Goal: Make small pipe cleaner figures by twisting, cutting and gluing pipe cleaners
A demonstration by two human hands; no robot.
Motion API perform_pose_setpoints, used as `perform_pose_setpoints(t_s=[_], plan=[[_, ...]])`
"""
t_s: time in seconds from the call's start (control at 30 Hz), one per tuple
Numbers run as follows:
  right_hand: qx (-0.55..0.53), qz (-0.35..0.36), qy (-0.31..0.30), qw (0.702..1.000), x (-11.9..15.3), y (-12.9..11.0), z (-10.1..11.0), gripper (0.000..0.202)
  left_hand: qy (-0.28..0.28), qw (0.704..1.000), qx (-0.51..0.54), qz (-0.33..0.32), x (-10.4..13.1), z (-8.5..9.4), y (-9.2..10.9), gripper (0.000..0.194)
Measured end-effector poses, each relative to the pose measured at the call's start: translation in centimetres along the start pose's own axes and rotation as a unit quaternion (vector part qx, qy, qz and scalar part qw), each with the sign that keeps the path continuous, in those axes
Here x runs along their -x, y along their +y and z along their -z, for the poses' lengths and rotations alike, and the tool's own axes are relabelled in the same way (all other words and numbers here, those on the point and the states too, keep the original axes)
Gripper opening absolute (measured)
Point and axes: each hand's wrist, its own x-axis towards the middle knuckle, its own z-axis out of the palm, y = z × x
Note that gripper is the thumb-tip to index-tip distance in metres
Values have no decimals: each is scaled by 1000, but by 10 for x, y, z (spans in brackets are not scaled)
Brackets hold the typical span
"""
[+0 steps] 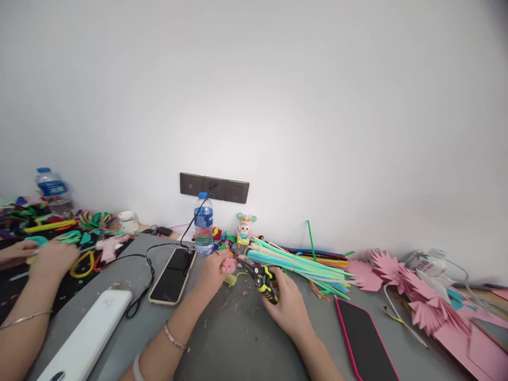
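Note:
My left hand (212,275) is closed on a small pink fuzzy pipe-cleaner piece (228,266), bunched up like a flower. In my right hand (289,301) are pliers (265,283) with black and yellow handles. Their dark jaws point left and reach close to the pink piece; whether they touch it I cannot tell. Below the pink piece, a pale yellow-green fuzzy bit (230,279) lies on the grey table (238,338). Just behind my hands stands a small figurine (243,233), beside a bundle of pastel pipe cleaners (297,262).
A water bottle (203,227), a phone (173,278) with a black cable (152,270) and a white power bank (87,336) are on the left. Further left, a co-worker's hands (51,259) work among colourful craft scraps. A red-edged phone (365,338) and folded pink paper (426,296) lie right.

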Motion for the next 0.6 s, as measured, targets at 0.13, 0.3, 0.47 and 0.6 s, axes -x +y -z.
perform_pose_setpoints(t_s=[0.13,0.3,0.47,0.6], plan=[[-19,-17,27,999,-2,6,0,45,8,1000,12,4,-2,-5,1,31],[-33,-19,31,999,-3,8,0,45,6,1000,20,4,0,-7,0,31],[-48,0,-17,999,-2,1,2,46,-6,1000,22,-7,1,-5,-3,14],[-38,19,-39,998,-1,-3,3,45,-18,999,17,-22,0,-13,-2,21]])
